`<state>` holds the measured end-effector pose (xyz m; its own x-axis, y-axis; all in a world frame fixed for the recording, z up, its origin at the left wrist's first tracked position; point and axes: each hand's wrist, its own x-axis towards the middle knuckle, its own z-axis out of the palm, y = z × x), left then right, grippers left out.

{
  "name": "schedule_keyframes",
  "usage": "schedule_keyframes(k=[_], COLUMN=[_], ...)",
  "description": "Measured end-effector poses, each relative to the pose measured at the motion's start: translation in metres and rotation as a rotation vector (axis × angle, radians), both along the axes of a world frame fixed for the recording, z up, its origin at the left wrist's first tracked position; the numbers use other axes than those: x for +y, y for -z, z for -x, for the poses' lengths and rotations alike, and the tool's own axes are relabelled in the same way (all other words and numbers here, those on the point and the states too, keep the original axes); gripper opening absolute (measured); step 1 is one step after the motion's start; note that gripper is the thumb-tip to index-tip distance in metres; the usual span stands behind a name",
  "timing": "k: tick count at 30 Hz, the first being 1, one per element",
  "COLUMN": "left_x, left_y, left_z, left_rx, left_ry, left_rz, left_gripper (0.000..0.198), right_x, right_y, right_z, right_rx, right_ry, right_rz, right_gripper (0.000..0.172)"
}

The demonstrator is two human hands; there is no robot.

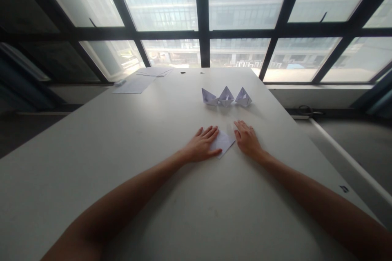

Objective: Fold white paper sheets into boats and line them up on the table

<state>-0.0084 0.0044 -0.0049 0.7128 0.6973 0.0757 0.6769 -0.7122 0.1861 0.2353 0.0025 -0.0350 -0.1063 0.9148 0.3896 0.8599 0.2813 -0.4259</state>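
A folded piece of white paper (225, 142) lies flat on the white table, one corner pointing right and another toward me. My left hand (203, 143) rests on its left part with the fingers spread, and it hides that side of the sheet. Just right of the paper's right corner, my right hand (246, 136) lies on the table with its fingers stretched forward and nothing held. Beyond my hands stand three folded paper boats in a row: a left one (209, 98), a middle one (226, 97) and a right one (243, 97).
Loose white sheets (134, 85) lie at the table's far left corner. Two small round holes are near the far edge, one a dark hole (183, 72). A dark mark (344, 189) is near the right edge. Large framed windows (239, 0) rise behind the table (107, 142).
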Motion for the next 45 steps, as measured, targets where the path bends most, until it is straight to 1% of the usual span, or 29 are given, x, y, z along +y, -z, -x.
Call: schedule_keyframes(k=[2,7,9,24,36,45], left_x=[-0.001,-0.003,-0.003,-0.002,-0.003,-0.003], left_y=[0.0,0.001,0.001,0.001,0.0,0.0], left_z=[0.0,-0.001,-0.001,0.0,-0.001,0.0], left_rx=[-0.005,-0.036,-0.047,-0.028,0.039,0.026], left_ry=[-0.005,-0.014,-0.013,-0.006,-0.014,-0.01], left_rz=[-0.007,-0.024,-0.027,-0.028,-0.045,-0.052], left_gripper=[0.083,0.079,0.076,0.073,0.074,0.073], right_x=[-0.001,-0.01,-0.012,-0.011,-0.01,-0.011], right_y=[-0.004,-0.016,-0.018,-0.019,-0.018,-0.019], right_z=[0.001,0.005,0.005,0.004,0.004,0.005], right_rx=[0.023,-0.092,-0.129,-0.146,-0.15,-0.154], right_ry=[-0.091,-0.448,-0.516,-0.517,-0.514,-0.507], right_rz=[-0.007,0.062,0.087,0.111,0.12,0.117], right_gripper=[0.048,0.058,0.059,0.06,0.059,0.059])
